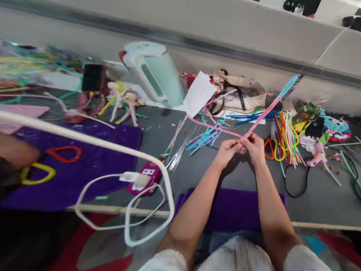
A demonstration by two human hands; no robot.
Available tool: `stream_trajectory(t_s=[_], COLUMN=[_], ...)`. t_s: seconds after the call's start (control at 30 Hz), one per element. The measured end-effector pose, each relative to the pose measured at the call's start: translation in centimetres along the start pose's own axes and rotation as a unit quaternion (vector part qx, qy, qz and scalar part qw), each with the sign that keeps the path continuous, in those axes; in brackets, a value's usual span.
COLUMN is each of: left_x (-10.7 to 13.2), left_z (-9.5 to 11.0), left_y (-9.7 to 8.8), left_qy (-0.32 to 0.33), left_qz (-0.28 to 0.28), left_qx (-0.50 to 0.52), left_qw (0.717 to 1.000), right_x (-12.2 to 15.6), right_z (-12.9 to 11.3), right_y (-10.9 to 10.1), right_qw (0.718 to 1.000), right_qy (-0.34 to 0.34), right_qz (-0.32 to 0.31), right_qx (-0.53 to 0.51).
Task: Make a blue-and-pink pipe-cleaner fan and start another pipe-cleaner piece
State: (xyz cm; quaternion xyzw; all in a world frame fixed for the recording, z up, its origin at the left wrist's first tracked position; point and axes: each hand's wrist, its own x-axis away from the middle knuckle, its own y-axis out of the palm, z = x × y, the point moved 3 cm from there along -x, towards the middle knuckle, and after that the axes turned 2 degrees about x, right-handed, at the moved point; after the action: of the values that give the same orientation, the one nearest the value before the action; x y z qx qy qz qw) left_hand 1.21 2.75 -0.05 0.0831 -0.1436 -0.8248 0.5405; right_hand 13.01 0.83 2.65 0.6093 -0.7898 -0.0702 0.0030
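Both hands meet over the grey table, fingers pinched together. My left hand [229, 151] closes on a pink pipe cleaner [214, 128], whose thin loose length runs off to the left. Against it, my right hand [255, 147] grips the lower end of a thicker pink fuzzy stem [263, 114]. That stem slants up to the right and ends in a light blue tip [289, 86]. The fingers hide how the two pink parts join. A bundle of blue and purple pipe cleaners [207, 136] lies just left of my hands.
Multicoloured pipe cleaners [287, 137] and a pink glue gun [318, 154] lie to the right. A pale green kettle [158, 71] stands behind, left of a beige bag [248, 90]. A white cable [124, 148] loops past a purple power strip [145, 178]. Another person's arm [17, 152] is at left.
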Motion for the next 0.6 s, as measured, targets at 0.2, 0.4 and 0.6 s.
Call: stream_trajectory(t_s=[0.2,0.4,0.6], left_x=[0.0,0.2,0.2], left_z=[0.2,0.8,0.6], left_y=[-0.1,-0.2,-0.3], left_qy=[0.075,0.164,0.133], left_qz=[0.065,0.108,0.084], left_qx=[-0.102,-0.205,-0.164], left_qw=[0.99,0.959,0.974], right_x=[-0.5,-0.6,-0.5], right_z=[0.8,1.5,1.1], right_y=[-1.0,-1.0,-0.6], right_qw=[0.994,0.997,1.0], right_qy=[-0.053,-0.038,-0.006], right_qz=[0.028,0.022,0.019], right_qx=[0.092,0.066,0.016])
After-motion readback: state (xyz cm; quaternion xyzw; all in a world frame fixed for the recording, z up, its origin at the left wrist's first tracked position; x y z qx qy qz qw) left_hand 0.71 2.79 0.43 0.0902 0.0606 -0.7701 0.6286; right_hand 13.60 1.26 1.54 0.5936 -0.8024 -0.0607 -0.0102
